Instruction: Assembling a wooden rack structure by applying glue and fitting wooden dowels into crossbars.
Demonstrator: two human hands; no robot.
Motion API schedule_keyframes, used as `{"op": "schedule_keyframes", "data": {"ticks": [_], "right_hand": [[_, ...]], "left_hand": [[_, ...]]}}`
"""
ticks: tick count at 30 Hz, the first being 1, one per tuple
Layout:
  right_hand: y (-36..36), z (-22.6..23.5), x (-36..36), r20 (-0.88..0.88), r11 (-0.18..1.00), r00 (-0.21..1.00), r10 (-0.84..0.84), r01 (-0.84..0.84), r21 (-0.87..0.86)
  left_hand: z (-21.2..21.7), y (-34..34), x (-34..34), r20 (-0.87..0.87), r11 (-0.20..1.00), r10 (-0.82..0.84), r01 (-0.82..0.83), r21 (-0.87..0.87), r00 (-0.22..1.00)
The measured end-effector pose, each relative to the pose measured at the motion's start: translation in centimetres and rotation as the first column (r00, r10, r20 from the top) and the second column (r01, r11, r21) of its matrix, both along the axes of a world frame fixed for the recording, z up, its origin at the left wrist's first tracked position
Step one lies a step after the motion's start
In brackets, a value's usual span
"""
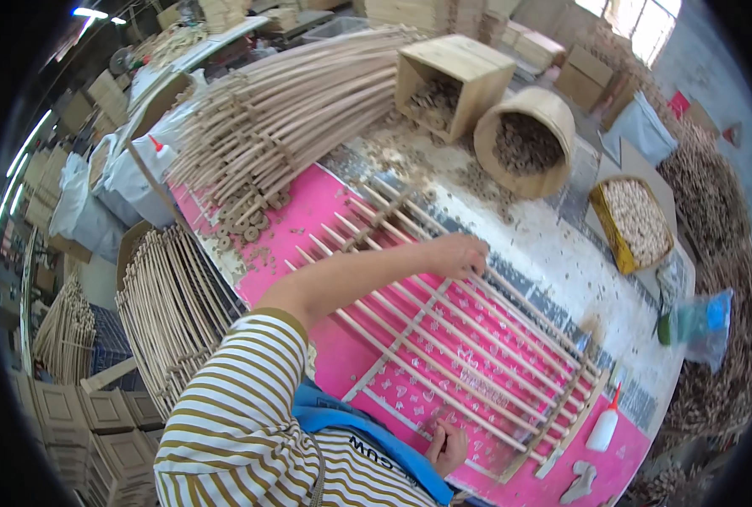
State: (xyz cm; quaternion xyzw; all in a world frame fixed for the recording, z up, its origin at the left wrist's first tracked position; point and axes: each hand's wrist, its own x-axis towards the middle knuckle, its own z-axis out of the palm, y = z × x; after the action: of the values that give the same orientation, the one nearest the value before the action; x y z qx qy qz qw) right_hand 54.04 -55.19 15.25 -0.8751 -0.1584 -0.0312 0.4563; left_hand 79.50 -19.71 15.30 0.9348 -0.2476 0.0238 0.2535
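Fingers (471, 247) of the left hand (459, 255) curl down together onto the pale wooden dowel rack (444, 338), pressing on one of its long rods near the rack's far end; the striped-sleeved arm stretches out across the rods to reach it; the right hand (446, 445) sits low at the near edge of the rack, its fingers (438, 431) bunched together on a rod end, though whether they pinch it or merely touch cannot be told; the rack lies flat on the pink patterned sheet (325, 203) that covers the counter (553, 245), its parallel rods crossed by thin slats; a small white glue bottle with a red tip (604, 427) lies just beside the rack's right corner; beyond the rack, a large bundle of finished wooden rod frames (291, 110) is piled at the far left of the counter; a square wooden box (452, 80) and a round wooden tub (528, 139) lie tipped on their sides, both showing small wooden pieces inside; a yellow-rimmed tray of pale wooden beads (638, 221) stands at the right, well apart from both hands.
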Motion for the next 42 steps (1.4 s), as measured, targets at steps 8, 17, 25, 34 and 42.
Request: {"op": "schedule_keyframes", "data": {"ticks": [8, 17, 25, 34, 42], "right_hand": [[-1.1, -1.9, -0.2, 0.021, 0.998, 0.998, 0.066, -0.066, -0.011], [-1.3, -3.1, 0.8, 0.21, 0.986, 0.967, 0.144, -0.159, 0.057], [-2.2, -5.0, 1.7, 0.133, 0.993, 0.984, 0.118, -0.12, 0.009], [-3.2, -6.9, 3.4, 0.2, 0.988, 0.968, 0.15, -0.136, -0.079], [-0.6, -2.9, 1.0, 0.323, 0.987, 0.938, 0.128, -0.089, -0.132]], "left_hand": [[0.1, 1.0, 0.6, 0.011, 0.994, -0.003, 0.004, -0.105, 1.0], [10.2, 5.0, -8.4, 0.321, 0.951, 0.294, -0.242, -0.193, 0.9], [13.9, 13.8, -41.4, 0.195, 0.419, 0.893, -0.592, -0.688, 0.406], [0.0, 12.1, -66.0, 0.034, -0.379, 0.837, -0.624, -0.683, -0.546], [-14.9, 12.9, -68.1, -0.252, -0.698, 0.668, -0.472, -0.538, -0.7]]}}
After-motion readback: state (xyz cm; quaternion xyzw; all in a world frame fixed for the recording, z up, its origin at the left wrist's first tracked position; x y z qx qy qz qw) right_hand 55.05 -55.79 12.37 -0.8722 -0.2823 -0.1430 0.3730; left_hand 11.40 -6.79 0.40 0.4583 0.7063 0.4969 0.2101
